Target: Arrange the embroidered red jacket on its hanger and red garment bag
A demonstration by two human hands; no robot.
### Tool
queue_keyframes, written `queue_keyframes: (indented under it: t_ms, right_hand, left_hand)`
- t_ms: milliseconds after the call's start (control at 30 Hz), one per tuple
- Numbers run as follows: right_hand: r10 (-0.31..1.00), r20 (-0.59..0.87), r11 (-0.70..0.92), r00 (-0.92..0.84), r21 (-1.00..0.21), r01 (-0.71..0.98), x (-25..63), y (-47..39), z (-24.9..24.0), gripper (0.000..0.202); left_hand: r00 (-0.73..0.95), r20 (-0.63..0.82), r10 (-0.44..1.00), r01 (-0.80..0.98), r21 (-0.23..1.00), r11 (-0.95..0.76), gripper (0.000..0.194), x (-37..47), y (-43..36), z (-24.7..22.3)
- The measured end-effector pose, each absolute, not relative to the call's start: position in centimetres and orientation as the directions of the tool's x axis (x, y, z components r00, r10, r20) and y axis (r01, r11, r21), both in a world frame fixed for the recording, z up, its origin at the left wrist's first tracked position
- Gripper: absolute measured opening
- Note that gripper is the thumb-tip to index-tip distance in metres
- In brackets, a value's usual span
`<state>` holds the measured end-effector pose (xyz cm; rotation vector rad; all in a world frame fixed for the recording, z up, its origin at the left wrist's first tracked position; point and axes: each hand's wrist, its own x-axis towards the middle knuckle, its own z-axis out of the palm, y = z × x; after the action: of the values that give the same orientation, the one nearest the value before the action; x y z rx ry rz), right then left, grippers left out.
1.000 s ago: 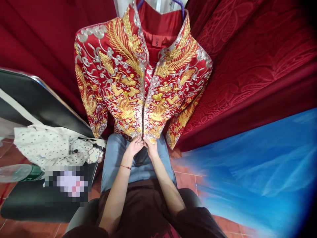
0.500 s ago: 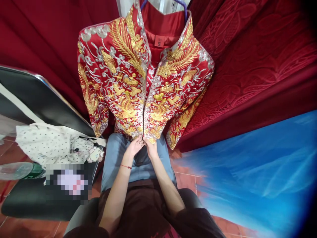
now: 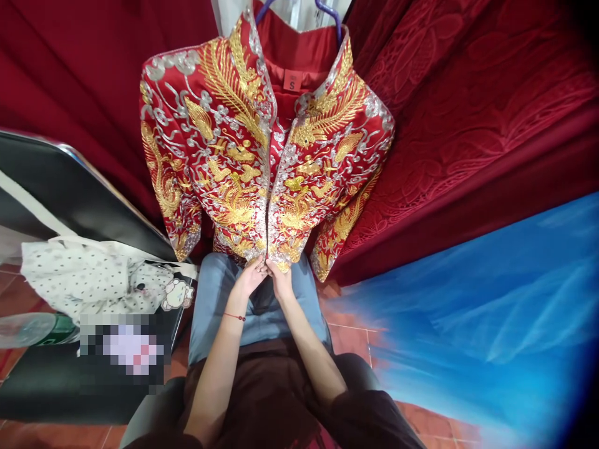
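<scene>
A red jacket (image 3: 234, 168) with gold and silver embroidery hangs in front of me on a purple hanger (image 3: 331, 11). Its front edges meet low down and part toward the stand-up collar, where a tag (image 3: 292, 81) reads "S". At the bottom front hem, my left hand (image 3: 251, 275) pinches one edge, a thin red bracelet on its wrist. Close beside it, my right hand (image 3: 281, 279) pinches the opposite edge. Both hands nearly touch above my lap. The exact fingertip contact is partly hidden.
To the left is a black chair (image 3: 60, 386) with a dotted cloth bag (image 3: 88, 274), a plastic bottle (image 3: 32, 328) and a blurred-out item. Dark red fabric (image 3: 93, 56) hangs behind the jacket. Blue sheer fabric (image 3: 486, 312) spreads at the right over red floor tiles.
The view has shifted slightly, so the jacket appears a little further left. Both hands stay at the hem with almost the same grip.
</scene>
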<state>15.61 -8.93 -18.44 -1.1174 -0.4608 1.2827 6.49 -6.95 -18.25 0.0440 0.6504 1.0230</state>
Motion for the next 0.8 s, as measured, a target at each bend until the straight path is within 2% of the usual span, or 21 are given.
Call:
queue_keyframes:
  t_ms: [233, 500, 667, 800]
  right_hand:
    - [0.914, -0.305, -0.103, 0.267, -0.812, -0.574, 15.72, -9.09, -18.1, 0.032]
    - [0.902, -0.33, -0.104, 0.279, -0.793, -0.6, 15.5, -9.08, -17.87, 0.037]
    - [0.896, -0.331, -0.108, 0.297, -0.809, -0.577, 15.43, -9.26, -17.82, 0.033]
    - [0.889, -0.318, -0.106, 0.329, -0.843, -0.528, 15.34, -9.39, -17.73, 0.035]
  left_hand:
    - [0.342, -0.479, 0.808, -0.78, 0.334, 0.529, 0.033, 6.72, -6.98, -18.31]
    - [0.354, -0.488, 0.798, -0.761, 0.345, 0.549, 0.029, 6.5, -7.0, -18.73]
    - [0.347, -0.485, 0.803, -0.746, 0.376, 0.549, 0.031, 6.46, -7.09, -18.9]
    - [0.31, -0.467, 0.828, -0.743, 0.423, 0.518, 0.023, 6.73, -7.27, -19.06]
